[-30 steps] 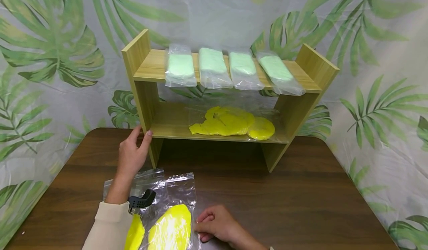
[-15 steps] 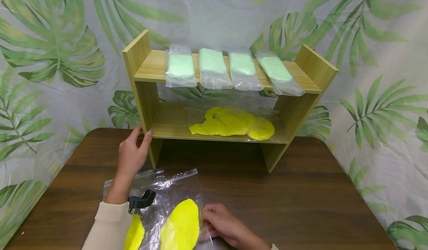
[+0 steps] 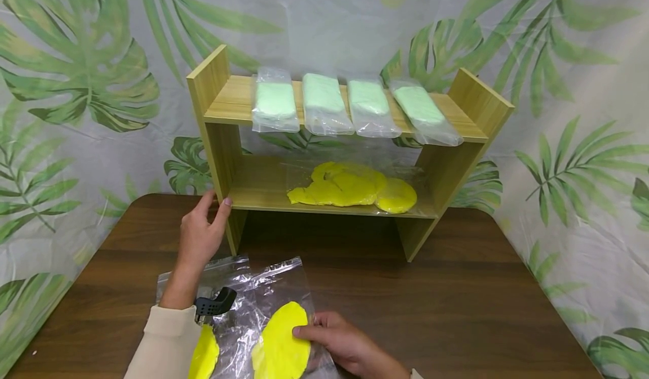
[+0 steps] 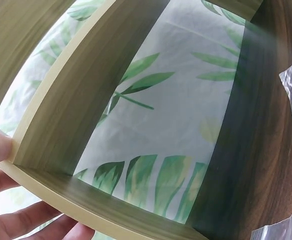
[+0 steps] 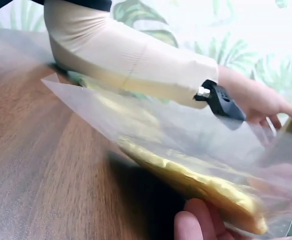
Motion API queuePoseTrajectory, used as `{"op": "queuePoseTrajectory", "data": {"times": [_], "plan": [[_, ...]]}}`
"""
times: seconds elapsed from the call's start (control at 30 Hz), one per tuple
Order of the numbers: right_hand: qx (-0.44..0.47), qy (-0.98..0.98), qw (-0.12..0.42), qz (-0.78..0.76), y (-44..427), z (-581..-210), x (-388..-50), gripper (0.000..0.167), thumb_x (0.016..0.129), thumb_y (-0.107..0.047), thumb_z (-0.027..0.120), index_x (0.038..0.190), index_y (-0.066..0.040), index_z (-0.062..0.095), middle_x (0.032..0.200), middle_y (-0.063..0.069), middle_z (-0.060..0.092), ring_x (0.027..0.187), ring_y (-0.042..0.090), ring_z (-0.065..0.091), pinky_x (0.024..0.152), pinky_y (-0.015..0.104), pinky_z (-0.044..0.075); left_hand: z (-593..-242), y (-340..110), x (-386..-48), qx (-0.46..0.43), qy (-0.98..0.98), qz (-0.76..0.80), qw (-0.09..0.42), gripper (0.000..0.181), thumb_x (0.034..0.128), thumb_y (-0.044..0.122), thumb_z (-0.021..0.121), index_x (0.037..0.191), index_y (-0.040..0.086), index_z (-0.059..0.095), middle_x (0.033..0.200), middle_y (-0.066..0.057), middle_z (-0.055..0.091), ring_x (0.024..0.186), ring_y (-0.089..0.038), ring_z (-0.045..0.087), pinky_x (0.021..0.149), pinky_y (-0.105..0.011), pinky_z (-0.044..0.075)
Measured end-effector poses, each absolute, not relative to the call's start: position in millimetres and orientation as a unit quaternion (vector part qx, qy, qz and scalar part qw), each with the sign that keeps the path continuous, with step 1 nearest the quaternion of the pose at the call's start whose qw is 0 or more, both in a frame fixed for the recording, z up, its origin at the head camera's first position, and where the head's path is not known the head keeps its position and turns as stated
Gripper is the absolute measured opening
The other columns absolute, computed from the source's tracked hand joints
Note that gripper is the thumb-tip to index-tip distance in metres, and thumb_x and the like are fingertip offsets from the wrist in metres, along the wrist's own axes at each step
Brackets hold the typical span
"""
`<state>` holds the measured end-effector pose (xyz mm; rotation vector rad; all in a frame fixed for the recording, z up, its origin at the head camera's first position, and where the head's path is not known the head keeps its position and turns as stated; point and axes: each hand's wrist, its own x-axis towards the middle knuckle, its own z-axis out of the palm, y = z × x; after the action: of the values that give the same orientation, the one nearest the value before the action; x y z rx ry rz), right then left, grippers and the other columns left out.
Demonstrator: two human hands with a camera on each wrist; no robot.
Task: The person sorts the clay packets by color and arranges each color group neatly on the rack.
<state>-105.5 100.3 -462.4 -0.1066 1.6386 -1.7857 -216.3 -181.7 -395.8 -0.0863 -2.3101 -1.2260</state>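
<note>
My left hand (image 3: pixel 200 233) holds the left side panel of a small wooden shelf (image 3: pixel 329 207). Its thumb lies at the middle board's corner and the fingers go along the panel's outer face, as the left wrist view shows. With thumb on top and fingers underneath, my right hand (image 3: pixel 342 339) grips a clear zip bag (image 3: pixel 279 280) holding a flat yellow, dough-like slab (image 3: pixel 285 334). In the right wrist view this yellow slab (image 5: pixel 191 177) is raised off the table at one side. A second bagged yellow slab (image 3: pixel 205 349) lies partly hidden by my left forearm.
Several bags of pale green blocks (image 3: pixel 366 97) lie along the shelf's top board. Bagged yellow pieces (image 3: pixel 350 184) rest on the middle board, towards its right. The shelf stands on a dark wooden table (image 3: pixel 456 311) before a leaf-print cloth (image 3: pixel 334 18).
My right hand has taken hold of the nearer bag, and its edge has lifted and shifted right with the yellow slab. My left hand stays on the shelf panel.
</note>
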Motion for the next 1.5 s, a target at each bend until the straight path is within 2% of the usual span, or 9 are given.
{"op": "queuePoseTrajectory", "data": {"times": [0.23, 0.37, 0.53, 0.73, 1.0, 1.17, 1.4, 1.5], "plan": [[-0.049, 0.654, 0.340, -0.674, 102, -462, -105, 0.024, 0.086, -0.005, 0.068, 0.107, 0.006, 0.066, 0.096, 0.017, 0.072, 0.080, 0.017, 0.070, 0.074, 0.032, 0.056, -395, -182, -216, -0.030, -0.852, -0.452, 0.262, 0.039, 0.1005, 0.038, 0.049, 0.125, 0.009, 0.057, 0.109, -0.017, 0.067, 0.096, -0.034, 0.065, 0.075, -0.051, 0.051], [-0.051, 0.641, 0.338, -0.687, 101, -461, -103, 0.028, 0.083, 0.002, 0.066, 0.110, 0.008, 0.063, 0.097, 0.018, 0.071, 0.081, 0.018, 0.069, 0.076, 0.033, 0.056, -396, -182, -217, -0.028, -0.853, -0.451, 0.262, 0.038, 0.1004, 0.038, 0.049, 0.124, 0.009, 0.057, 0.108, -0.017, 0.067, 0.096, -0.035, 0.065, 0.075, -0.052, 0.050], [-0.038, 0.643, 0.341, -0.685, 101, -458, -104, 0.032, 0.085, -0.003, 0.066, 0.114, 0.008, 0.061, 0.099, 0.021, 0.070, 0.085, 0.026, 0.071, 0.075, 0.037, 0.056, -396, -182, -217, -0.028, -0.853, -0.450, 0.261, 0.038, 0.1003, 0.038, 0.049, 0.123, 0.009, 0.057, 0.108, -0.017, 0.067, 0.096, -0.035, 0.065, 0.075, -0.052, 0.050], [-0.036, 0.649, 0.331, -0.684, 102, -459, -105, 0.037, 0.086, -0.002, 0.065, 0.121, 0.008, 0.056, 0.096, 0.022, 0.070, 0.082, 0.033, 0.071, 0.068, 0.039, 0.057, -396, -181, -217, -0.031, -0.853, -0.451, 0.261, 0.039, 0.1003, 0.038, 0.049, 0.125, 0.009, 0.057, 0.109, -0.018, 0.067, 0.098, -0.034, 0.065, 0.076, -0.052, 0.050], [-0.036, 0.664, 0.321, -0.674, 109, -458, -109, 0.042, 0.088, -0.003, 0.063, 0.126, 0.007, 0.050, 0.094, 0.022, 0.070, 0.081, 0.032, 0.071, 0.068, 0.039, 0.057, -396, -182, -218, -0.031, -0.850, -0.453, 0.266, 0.038, 0.1002, 0.037, 0.050, 0.124, 0.009, 0.057, 0.109, -0.018, 0.067, 0.098, -0.036, 0.065, 0.077, -0.053, 0.050], [-0.039, 0.671, 0.305, -0.675, 114, -456, -113, 0.043, 0.088, -0.002, 0.063, 0.127, 0.006, 0.047, 0.092, 0.022, 0.070, 0.077, 0.032, 0.071, 0.061, 0.038, 0.057, -397, -182, -218, -0.027, -0.853, -0.446, 0.269, 0.036, 0.0997, 0.039, 0.050, 0.121, 0.011, 0.059, 0.108, -0.016, 0.068, 0.098, -0.035, 0.065, 0.078, -0.053, 0.048], [-0.045, 0.669, 0.281, -0.687, 124, -443, -118, 0.059, 0.088, -0.004, 0.064, 0.140, 0.004, 0.038, 0.092, 0.019, 0.070, 0.068, 0.022, 0.069, 0.059, 0.034, 0.057, -397, -182, -218, -0.029, -0.852, -0.449, 0.267, 0.037, 0.0996, 0.040, 0.050, 0.122, 0.012, 0.058, 0.109, -0.016, 0.068, 0.098, -0.035, 0.065, 0.077, -0.053, 0.049], [-0.052, 0.660, 0.273, -0.698, 128, -437, -120, 0.063, 0.088, -0.005, 0.064, 0.143, 0.003, 0.035, 0.095, 0.018, 0.070, 0.071, 0.022, 0.070, 0.062, 0.034, 0.057, -397, -182, -218, -0.028, -0.851, -0.450, 0.269, 0.036, 0.0996, 0.039, 0.050, 0.122, 0.011, 0.059, 0.108, -0.016, 0.068, 0.098, -0.035, 0.065, 0.078, -0.053, 0.049]]}}
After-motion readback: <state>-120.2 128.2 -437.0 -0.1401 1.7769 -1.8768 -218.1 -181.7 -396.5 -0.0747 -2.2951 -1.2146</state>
